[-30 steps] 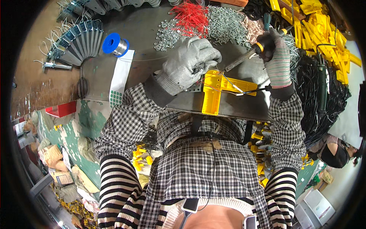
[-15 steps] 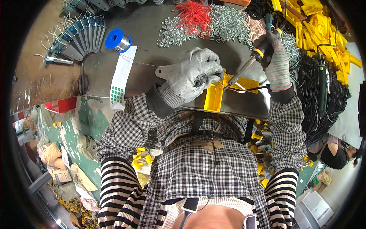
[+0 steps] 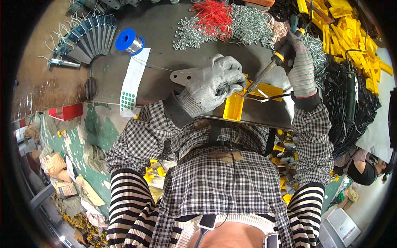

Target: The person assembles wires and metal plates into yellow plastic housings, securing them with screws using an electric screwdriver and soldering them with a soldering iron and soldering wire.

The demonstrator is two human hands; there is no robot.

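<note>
My gloved right hand (image 3: 301,68) grips a soldering iron (image 3: 266,72) with a black and yellow handle. Its tip slants down to wire ends beside a yellow plastic part (image 3: 234,106). Closed just left of the tip, my gloved left hand (image 3: 217,84) pinches thin solder wire (image 3: 159,66), which runs back to a blue-rimmed spool (image 3: 129,41); the exact pinch is partly hidden by the fingers. A black cable (image 3: 278,97) with white leads reaches the joint from the right. A grey metal plate (image 3: 180,77) with holes pokes out from under my left hand.
Piles of metal nuts (image 3: 188,35), red cable ties (image 3: 211,18) and screws (image 3: 250,25) lie at the back. Yellow parts (image 3: 347,33) and black cables (image 3: 341,103) heap up at right. Circuit-board assemblies (image 3: 89,39) fan out at left, near a white strip (image 3: 134,82) with green dots.
The bench items sit very slightly shifted in the picture. Both hands stay at the joint, and the iron's tip remains by the wire ends.
</note>
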